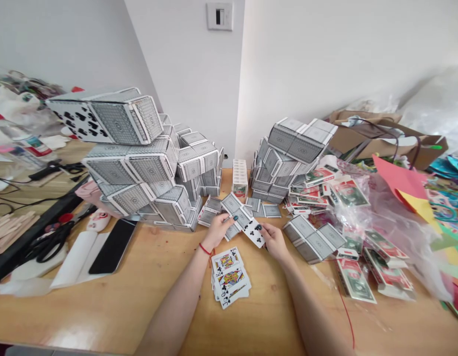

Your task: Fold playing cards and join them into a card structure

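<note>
My left hand pinches grey-backed playing cards that look joined together. Between the closed fingers of my right hand is a clubs playing card, face up, its edge meeting the grey cards. Just below, a fanned pile of face-up cards lies on the table, a king and a queen showing. Behind my hands lie folded card pieces and grey-backed cards. To the right of my right hand rests a block of folded cards.
Tall stacks of card blocks rise on the left and right. Empty-looking card boxes and plastic wrap spread over the right side. A black phone and scissors lie at left.
</note>
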The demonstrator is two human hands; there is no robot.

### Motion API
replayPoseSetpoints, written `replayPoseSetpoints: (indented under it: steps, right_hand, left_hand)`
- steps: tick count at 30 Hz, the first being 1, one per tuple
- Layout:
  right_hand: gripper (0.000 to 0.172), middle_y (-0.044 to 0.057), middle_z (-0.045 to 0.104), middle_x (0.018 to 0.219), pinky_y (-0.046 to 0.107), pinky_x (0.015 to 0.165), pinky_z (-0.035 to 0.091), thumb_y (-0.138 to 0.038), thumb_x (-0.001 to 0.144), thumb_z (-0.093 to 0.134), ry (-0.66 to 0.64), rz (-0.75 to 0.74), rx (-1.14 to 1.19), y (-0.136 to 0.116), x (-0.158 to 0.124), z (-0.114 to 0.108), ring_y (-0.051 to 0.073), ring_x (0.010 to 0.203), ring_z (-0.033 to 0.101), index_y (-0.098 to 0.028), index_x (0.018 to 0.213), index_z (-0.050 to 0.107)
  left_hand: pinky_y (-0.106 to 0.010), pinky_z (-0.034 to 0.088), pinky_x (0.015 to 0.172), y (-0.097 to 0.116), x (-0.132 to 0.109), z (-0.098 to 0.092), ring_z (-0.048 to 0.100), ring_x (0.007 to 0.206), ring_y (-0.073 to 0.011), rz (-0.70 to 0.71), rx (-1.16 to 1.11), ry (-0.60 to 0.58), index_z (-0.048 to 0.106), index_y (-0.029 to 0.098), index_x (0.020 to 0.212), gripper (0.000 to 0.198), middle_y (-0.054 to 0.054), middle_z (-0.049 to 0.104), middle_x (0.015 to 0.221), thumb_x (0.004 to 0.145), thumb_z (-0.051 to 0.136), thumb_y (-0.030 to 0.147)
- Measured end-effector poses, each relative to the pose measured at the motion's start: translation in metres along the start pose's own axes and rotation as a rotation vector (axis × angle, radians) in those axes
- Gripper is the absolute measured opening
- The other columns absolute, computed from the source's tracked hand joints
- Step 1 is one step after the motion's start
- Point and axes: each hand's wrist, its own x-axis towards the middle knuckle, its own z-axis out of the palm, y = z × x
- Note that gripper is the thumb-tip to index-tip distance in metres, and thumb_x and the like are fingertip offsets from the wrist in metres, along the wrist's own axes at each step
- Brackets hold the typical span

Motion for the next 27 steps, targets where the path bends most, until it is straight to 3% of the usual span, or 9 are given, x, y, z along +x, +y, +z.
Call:
replayPoseSetpoints:
  steps: [10, 15, 19, 22, 24, 26, 27]
  right_hand:
    - [0.03, -0.004, 0.049, 0.048, 0.02, 0.031, 0.034, -0.043, 0.074, 0.052, 0.097, 0.006, 0.102, -0.002, 0.0, 0.011, 0.009, 0.034, 0.041, -0.015, 0.081, 0.059]
    - [0.032, 0.002, 0.062, 0.062, 0.029, 0.043, 0.05, -0.038, 0.066, 0.063, 0.001, 0.087, 0.478, -0.008, 0.0, 0.009, 0.015, 0.047, 0.058, -0.015, 0.087, 0.056]
    - [0.027, 0.007, 0.066, 0.07, 0.031, 0.051, 0.054, -0.031, 0.064, 0.067, -0.032, 0.116, 0.568, -0.011, 0.0, 0.004, 0.021, 0.062, 0.064, -0.012, 0.082, 0.059]
    - [0.026, 0.007, 0.067, 0.071, 0.025, 0.045, 0.053, -0.03, 0.066, 0.066, -0.12, 0.163, 0.567, -0.011, 0.0, 0.0, 0.02, 0.061, 0.065, -0.012, 0.084, 0.06]
    - [0.027, 0.008, 0.066, 0.072, 0.022, 0.038, 0.05, -0.03, 0.067, 0.064, -0.226, 0.198, 0.572, -0.012, -0.001, 0.0, 0.018, 0.058, 0.064, -0.012, 0.086, 0.059]
    - [0.028, 0.009, 0.066, 0.075, 0.02, 0.037, 0.049, -0.03, 0.069, 0.063, -0.363, 0.238, 0.578, -0.015, -0.003, 0.002, 0.017, 0.055, 0.064, -0.012, 0.089, 0.057]
    - [0.029, 0.01, 0.066, 0.078, 0.021, 0.039, 0.05, -0.03, 0.07, 0.062, -0.438, 0.261, 0.581, -0.016, -0.005, 0.003, 0.017, 0.057, 0.064, -0.011, 0.091, 0.056]
  left_hand:
    - [-0.021, 0.037, 0.054, 0.005, -0.004, 0.008, 0.049, 0.057, -0.0099, 0.01, 0.025, 0.004, 0.06, 0.012, 0.068, 0.027, 0.0, 0.057, 0.063, 0.064, 0.063, 0.038]
    - [-0.019, 0.034, 0.052, 0.003, -0.005, 0.016, 0.045, 0.055, -0.0082, 0.029, -0.091, 0.014, 0.059, 0.013, 0.069, 0.022, 0.002, 0.055, 0.061, 0.069, 0.059, 0.035]
    - [-0.022, 0.039, 0.061, 0.007, -0.006, 0.014, 0.052, 0.065, -0.012, -0.007, -0.246, -0.019, 0.061, 0.014, 0.074, 0.019, -0.002, 0.061, 0.073, 0.07, 0.059, 0.032]
    - [-0.026, 0.041, 0.067, 0.017, -0.011, 0.008, 0.057, 0.072, -0.016, -0.106, -0.451, -0.176, 0.062, 0.014, 0.087, 0.024, -0.005, 0.064, 0.082, 0.069, 0.06, 0.03]
    - [-0.033, 0.042, 0.073, 0.027, -0.014, 0.006, 0.058, 0.082, -0.0212, -0.142, -0.618, -0.313, 0.058, 0.014, 0.1, 0.038, -0.008, 0.063, 0.09, 0.071, 0.055, 0.038]
    - [-0.041, 0.036, 0.087, 0.034, -0.017, 0.007, 0.05, 0.105, -0.0264, -0.087, -0.756, -0.385, 0.045, 0.018, 0.119, 0.051, -0.01, 0.054, 0.115, 0.072, 0.053, 0.038]
    - [-0.041, 0.032, 0.092, 0.037, -0.017, 0.008, 0.045, 0.112, -0.0256, -0.03, -0.807, -0.356, 0.04, 0.021, 0.123, 0.054, -0.009, 0.049, 0.122, 0.072, 0.053, 0.033]
